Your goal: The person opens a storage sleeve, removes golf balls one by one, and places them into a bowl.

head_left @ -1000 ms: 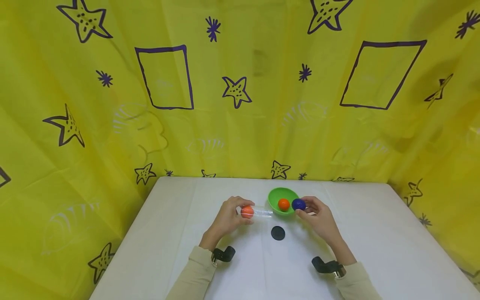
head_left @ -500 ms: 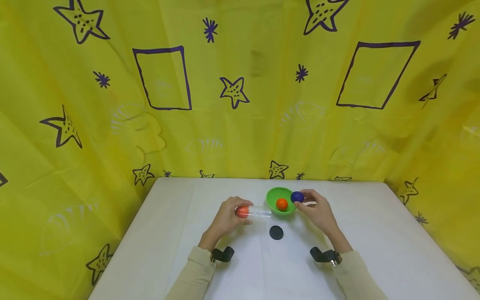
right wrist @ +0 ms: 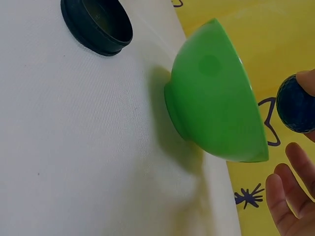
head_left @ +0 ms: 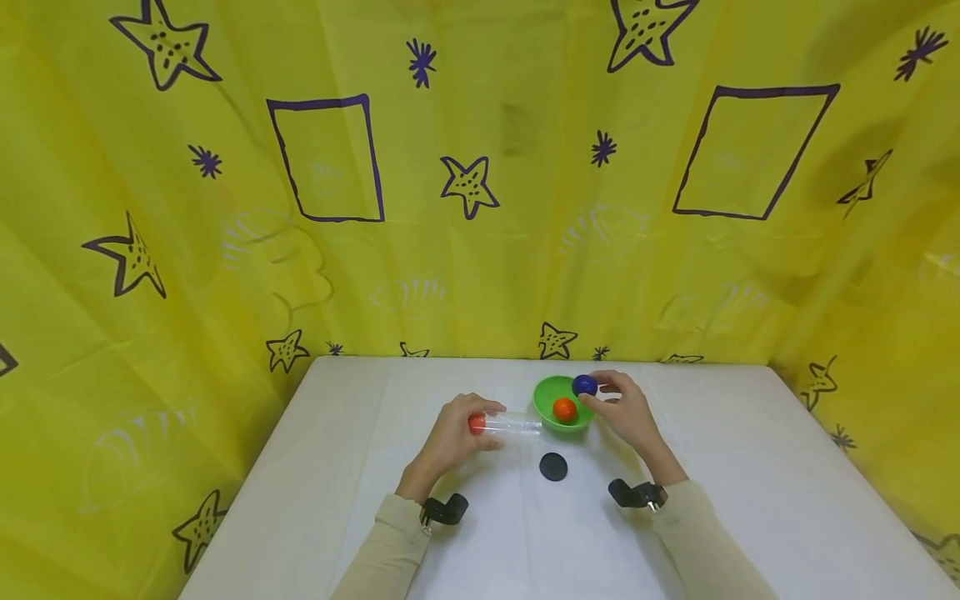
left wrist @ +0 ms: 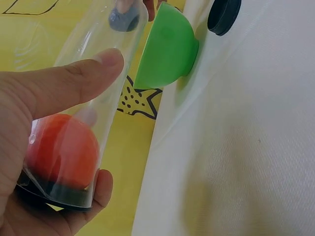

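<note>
My left hand point(head_left: 452, 429) grips a clear plastic tube point(head_left: 517, 425), tilted nearly level, its far end close to the bowl. Inside the tube an orange-red ball point(left wrist: 64, 150) lies at the bottom, against a black end cap point(left wrist: 54, 194). Over the right rim of the green bowl point(right wrist: 216, 98), my right hand point(head_left: 624, 410) pinches a dark blue ball point(head_left: 585, 386) between thumb and fingertips. In the right wrist view the other fingers point(right wrist: 300, 167) are spread below that ball. A second orange ball point(head_left: 565, 409) sits in the bowl.
A round black cap point(head_left: 553, 467) lies on the white table point(head_left: 360, 467) in front of the bowl, hollow side up. Behind the table hangs a yellow curtain point(head_left: 420, 250) printed with stars and frames. A black wrist camera point(head_left: 446, 508) is strapped on each arm.
The blue ball in my right hand has moved left and away from me, over the bowl. Inside the tube the orange-red ball has slid left, deeper into my left hand.
</note>
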Tool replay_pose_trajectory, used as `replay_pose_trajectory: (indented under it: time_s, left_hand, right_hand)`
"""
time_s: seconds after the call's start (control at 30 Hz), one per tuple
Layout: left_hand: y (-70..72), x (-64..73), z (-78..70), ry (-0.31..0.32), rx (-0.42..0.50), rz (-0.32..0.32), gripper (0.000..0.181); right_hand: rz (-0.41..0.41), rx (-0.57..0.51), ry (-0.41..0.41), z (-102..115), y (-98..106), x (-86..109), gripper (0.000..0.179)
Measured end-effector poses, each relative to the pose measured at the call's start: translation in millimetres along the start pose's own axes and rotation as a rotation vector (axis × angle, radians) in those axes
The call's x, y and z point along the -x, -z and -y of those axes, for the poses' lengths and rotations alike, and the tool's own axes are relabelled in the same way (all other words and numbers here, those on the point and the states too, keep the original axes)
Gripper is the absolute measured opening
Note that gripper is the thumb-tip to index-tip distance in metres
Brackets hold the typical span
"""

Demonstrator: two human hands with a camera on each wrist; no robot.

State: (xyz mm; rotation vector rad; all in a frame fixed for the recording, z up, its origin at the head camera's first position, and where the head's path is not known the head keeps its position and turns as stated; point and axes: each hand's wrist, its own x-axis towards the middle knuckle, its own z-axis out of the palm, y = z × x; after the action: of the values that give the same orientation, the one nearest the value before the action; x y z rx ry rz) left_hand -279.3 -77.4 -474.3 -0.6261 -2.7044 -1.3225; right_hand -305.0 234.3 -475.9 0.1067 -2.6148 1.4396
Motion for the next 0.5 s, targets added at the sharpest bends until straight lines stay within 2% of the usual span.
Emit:
replay_pose_trajectory:
  time_s: [0.23, 0.5]
  left_hand:
    - [0.2, 0.9, -2.1, 0.022, 0.007, 0.004, 0.046]
    - [1.1, 1.4, -1.3, -0.006, 0.007, -0.004, 0.046]
  right_hand:
    - [0.020, -0.016, -0.006, -2, -6, -8.5, 0.052]
    - [0.023, -0.024, 0.002, -2, -11, -12.9, 0.049]
